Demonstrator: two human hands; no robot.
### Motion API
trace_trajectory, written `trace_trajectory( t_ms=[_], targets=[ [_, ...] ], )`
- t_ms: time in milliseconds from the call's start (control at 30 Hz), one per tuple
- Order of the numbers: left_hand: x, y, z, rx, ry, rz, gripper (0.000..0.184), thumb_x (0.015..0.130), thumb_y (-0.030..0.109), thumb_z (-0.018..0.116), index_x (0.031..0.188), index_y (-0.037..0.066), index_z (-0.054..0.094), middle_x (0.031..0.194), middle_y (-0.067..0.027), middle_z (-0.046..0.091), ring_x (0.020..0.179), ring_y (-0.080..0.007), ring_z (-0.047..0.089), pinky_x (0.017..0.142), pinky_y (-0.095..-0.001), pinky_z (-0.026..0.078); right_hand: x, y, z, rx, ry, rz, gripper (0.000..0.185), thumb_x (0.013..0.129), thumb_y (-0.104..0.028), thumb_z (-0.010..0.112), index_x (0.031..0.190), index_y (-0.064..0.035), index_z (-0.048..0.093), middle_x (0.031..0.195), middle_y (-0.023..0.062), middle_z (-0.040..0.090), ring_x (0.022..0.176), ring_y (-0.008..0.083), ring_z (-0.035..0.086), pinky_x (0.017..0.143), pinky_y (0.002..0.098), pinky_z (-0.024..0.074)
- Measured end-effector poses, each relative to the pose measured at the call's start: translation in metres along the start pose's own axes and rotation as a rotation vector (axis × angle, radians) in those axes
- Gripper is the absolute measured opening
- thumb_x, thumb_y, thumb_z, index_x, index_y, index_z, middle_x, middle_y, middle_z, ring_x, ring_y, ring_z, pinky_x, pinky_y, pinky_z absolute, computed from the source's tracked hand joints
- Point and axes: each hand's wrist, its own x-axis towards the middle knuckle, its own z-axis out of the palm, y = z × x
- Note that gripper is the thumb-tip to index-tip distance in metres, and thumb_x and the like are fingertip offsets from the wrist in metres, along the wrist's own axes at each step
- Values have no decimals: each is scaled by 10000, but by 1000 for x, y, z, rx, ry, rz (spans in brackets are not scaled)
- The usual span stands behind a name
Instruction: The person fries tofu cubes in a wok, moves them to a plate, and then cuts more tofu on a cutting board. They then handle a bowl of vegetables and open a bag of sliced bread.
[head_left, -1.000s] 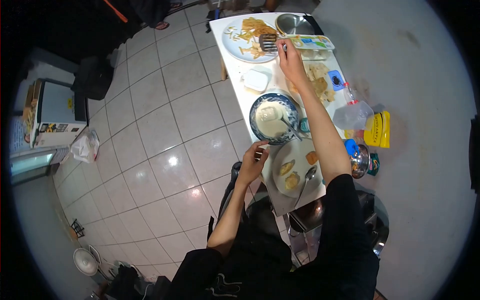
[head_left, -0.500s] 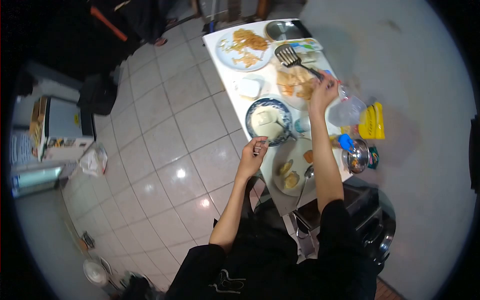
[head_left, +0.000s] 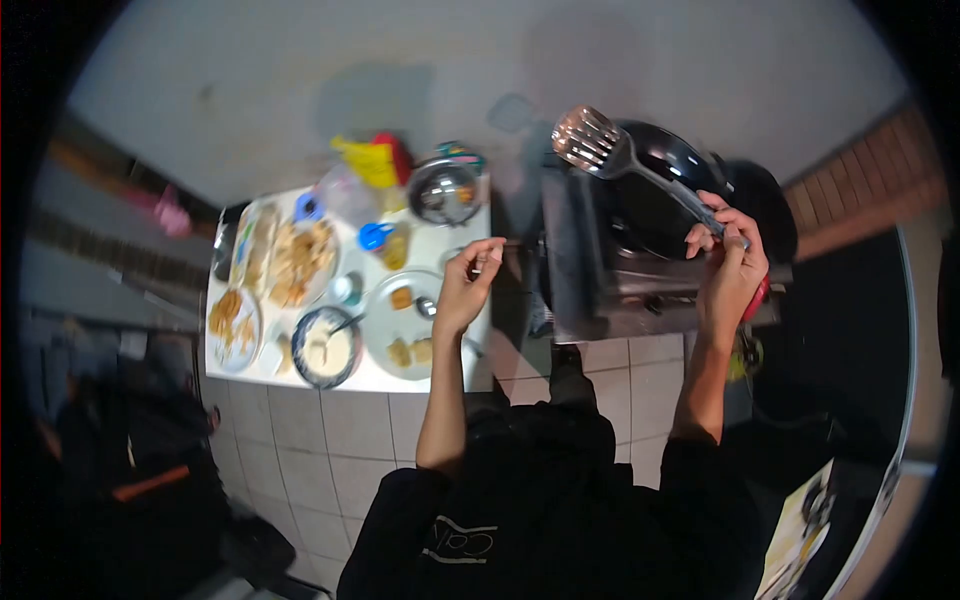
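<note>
My right hand (head_left: 732, 258) grips the grey handle of a slotted turner (head_left: 652, 178). The turner's metal-looking slotted head (head_left: 590, 140) is raised at the left side of a black pan (head_left: 668, 165) on the stove (head_left: 620, 300). My left hand (head_left: 467, 287) is in the air at the table's right edge, its fingers curled toward the thumb. Whether anything is between those fingers cannot be made out. Nearest to it is a pale plate (head_left: 385, 330) with a few food pieces and a spoon (head_left: 426, 307).
On the white table (head_left: 390, 385) are a patterned bowl (head_left: 312, 375) of pale batter, a plate of food pieces (head_left: 300, 262), another plate (head_left: 250, 350), a metal bowl (head_left: 430, 180), a blue-lidded container (head_left: 378, 238) and a yellow packet (head_left: 365, 160). A wall stands behind.
My view has turned right from the table to the stove. My right hand has carried the turner from above the table to the pan. My left hand has left the batter bowl's edge.
</note>
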Motion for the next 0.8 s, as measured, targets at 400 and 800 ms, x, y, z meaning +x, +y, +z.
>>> trace_trajectory(
  t_ms=[400, 800],
  targets=[
    [75, 4, 161, 379, 334, 82, 365, 884, 242, 609, 1071, -71, 607, 836, -107, 661, 729, -129, 591, 686, -272, 473, 37, 70, -244, -175, -181, 190, 146, 951, -61, 448, 968, 45, 546, 1099, 180, 601, 657, 138, 592, 573, 250, 494],
    [106, -10, 185, 654, 499, 17, 256, 794, 182, 677, 900, -51, 667, 714, -135, 665, 649, -166, 634, 627, -288, 483, 83, 157, -235, -164, -389, 251, 99, 893, -32, 548, 947, 40, 590, 710, 61, 613, 548, 98, 585, 501, 219, 466]
  ],
)
